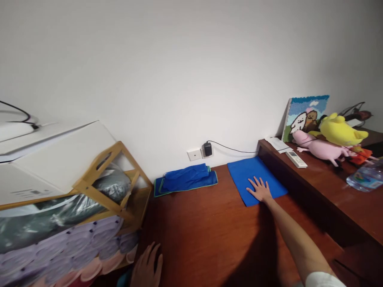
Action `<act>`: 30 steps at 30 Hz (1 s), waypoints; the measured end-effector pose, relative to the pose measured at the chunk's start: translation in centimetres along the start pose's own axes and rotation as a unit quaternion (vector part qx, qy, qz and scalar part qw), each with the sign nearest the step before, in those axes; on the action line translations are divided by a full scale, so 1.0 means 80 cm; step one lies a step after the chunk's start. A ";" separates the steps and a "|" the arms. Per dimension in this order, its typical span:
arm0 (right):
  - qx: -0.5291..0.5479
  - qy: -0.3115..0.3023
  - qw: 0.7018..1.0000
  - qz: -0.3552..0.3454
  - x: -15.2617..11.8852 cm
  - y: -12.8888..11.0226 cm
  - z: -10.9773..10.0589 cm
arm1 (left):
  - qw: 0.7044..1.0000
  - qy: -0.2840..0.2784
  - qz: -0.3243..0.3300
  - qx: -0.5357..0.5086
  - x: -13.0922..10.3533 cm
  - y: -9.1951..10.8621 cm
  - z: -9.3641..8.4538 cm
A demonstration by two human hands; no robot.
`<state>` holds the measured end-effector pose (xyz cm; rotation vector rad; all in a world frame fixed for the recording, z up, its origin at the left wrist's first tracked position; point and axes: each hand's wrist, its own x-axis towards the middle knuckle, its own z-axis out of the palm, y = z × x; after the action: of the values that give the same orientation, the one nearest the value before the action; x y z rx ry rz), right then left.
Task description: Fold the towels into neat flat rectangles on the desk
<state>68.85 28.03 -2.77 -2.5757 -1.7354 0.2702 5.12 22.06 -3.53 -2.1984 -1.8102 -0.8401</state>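
Note:
My right hand (260, 191) lies flat with its fingers spread on a blue cloth (243, 171). The cloth is laid out smooth against the raised side ledge of the brown wooden tabletop (197, 235). At the table's left edge rests my left hand (147, 265), fingers stretched out, holding nothing; part of it is cut off by the bottom of the view. Further back, by the wall, a folded stack of blue cloths (187, 178) with green edging lies apart from both hands.
A black plug (207, 149) sits in the wall socket, its cord running right. On the higher surface are a remote control (296, 159), a pink plush toy (320, 148), a yellow plush toy (341, 129) and a bottle (365, 177). Left stands a wooden rack (101, 195).

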 end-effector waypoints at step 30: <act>0.012 0.056 0.929 -0.366 0.007 -0.492 -0.087 | 0.986 -0.102 -0.071 -0.111 -0.043 0.012 0.008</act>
<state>34.07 44.05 8.59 -1.6968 -2.4401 0.1079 5.83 19.18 -5.63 -2.3923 -2.0799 -0.9149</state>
